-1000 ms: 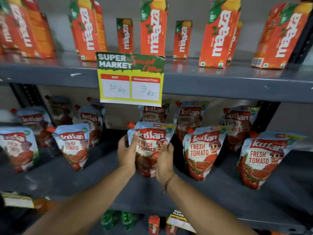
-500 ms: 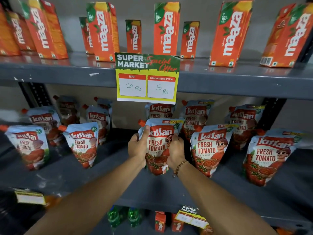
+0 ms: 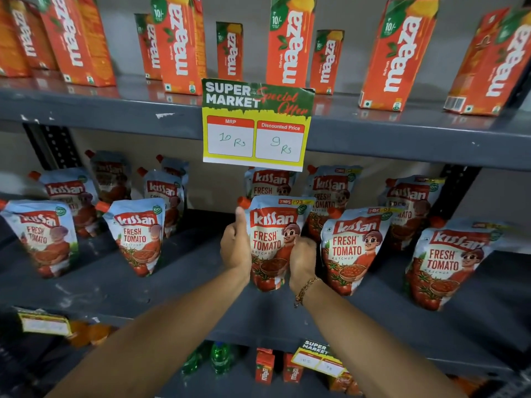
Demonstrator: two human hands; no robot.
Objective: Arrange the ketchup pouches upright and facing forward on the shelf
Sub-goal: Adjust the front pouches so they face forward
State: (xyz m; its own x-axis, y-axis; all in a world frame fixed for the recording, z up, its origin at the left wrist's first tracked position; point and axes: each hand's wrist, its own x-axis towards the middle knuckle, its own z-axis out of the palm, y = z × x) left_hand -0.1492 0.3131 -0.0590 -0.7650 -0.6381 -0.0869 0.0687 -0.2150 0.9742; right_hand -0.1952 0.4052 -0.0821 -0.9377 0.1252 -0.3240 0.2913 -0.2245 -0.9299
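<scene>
A Kissan ketchup pouch (image 3: 270, 239) stands upright on the grey middle shelf (image 3: 184, 282), label facing me. My left hand (image 3: 236, 245) grips its left edge with the thumb up by the red cap. My right hand (image 3: 302, 259) holds its lower right side. Several more ketchup pouches stand in front and back rows, such as one to the left (image 3: 138, 237) and one to the right (image 3: 352, 248). A far-right pouch (image 3: 448, 262) leans slightly.
Orange Maaza juice cartons (image 3: 290, 41) line the upper shelf (image 3: 402, 139). A yellow price card (image 3: 255, 124) hangs from its edge, above the held pouch. Below, small cartons, green bottles (image 3: 221, 357) and another price card (image 3: 319, 360) sit on a lower shelf.
Both hands have pushed the held pouch further back and upright on the shelf. The view has shifted so the shelf contents sit further right.
</scene>
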